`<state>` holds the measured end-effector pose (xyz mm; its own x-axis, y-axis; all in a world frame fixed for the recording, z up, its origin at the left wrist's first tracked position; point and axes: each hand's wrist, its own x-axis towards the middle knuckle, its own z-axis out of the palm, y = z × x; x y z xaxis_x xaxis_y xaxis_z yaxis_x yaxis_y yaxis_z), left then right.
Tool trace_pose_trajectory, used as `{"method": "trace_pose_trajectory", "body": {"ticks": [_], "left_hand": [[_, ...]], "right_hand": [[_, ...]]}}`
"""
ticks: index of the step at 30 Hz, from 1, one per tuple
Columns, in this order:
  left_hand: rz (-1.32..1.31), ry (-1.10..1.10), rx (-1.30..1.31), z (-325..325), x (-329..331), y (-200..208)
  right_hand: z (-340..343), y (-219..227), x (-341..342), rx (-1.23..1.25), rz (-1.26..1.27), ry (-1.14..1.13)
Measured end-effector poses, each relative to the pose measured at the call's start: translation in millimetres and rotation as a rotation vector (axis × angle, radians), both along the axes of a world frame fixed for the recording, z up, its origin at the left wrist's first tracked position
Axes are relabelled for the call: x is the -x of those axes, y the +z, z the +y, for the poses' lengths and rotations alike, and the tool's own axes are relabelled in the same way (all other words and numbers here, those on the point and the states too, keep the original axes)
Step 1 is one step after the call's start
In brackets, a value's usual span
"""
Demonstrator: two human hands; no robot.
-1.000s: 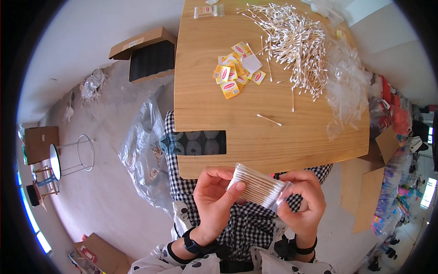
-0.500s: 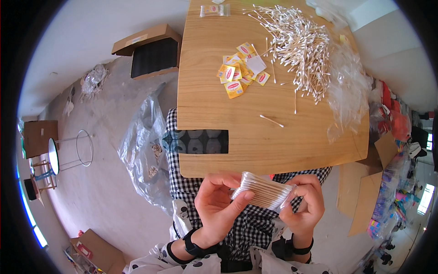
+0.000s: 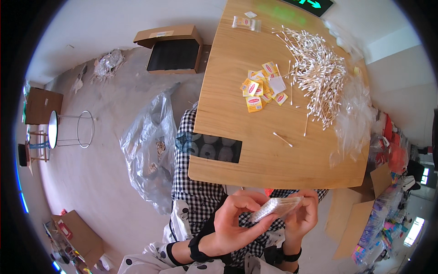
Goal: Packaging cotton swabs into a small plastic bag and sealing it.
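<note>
Just off the table's near edge, my left hand pinches one end of a flat bundle of cotton swabs between thumb and fingers. At its other end my right hand grips it, fingers curled. The bundle is tilted, white tips facing left, and seems to be in a clear bag. On the table lie a large heap of loose cotton swabs, a pile of yellow-and-white cards and one stray swab. A packed bag of swabs rests at the far left.
Crumpled clear plastic bags line the right side of the wooden table. A dark patterned sheet lies at its left edge. On the floor stand a large clear bag, an open cardboard box, another cardboard box and a round stool.
My hands have tipped the swab bundle so its white ends rise toward me, and moved it slightly right and down. The whole view has shifted and turned a little.
</note>
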<state>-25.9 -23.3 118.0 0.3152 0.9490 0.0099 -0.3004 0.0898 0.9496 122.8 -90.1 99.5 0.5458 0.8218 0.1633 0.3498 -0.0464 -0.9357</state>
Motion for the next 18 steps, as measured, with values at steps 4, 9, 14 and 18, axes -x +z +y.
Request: {"method": "trace_pose_trajectory", "body": {"ticks": [4,9,14,18], "left_hand": [[0.029,-0.005,-0.046,1.8,1.3,0.6],[0.013,0.052,-0.107,1.6,1.5,-3.3],[0.067,0.055,-0.118,3.3,-0.7,0.1],[0.055,0.066,-0.117,2.5,2.5,-1.8]], "right_hand": [[1.6,-1.8,4.1,0.007,0.049,-0.032],[-0.9,-5.7,5.7,0.016,0.043,-0.018],[-1.7,-6.6,3.3,0.034,0.042,-0.02],[-0.7,-5.3,7.5,0.045,0.05,-0.023]]}}
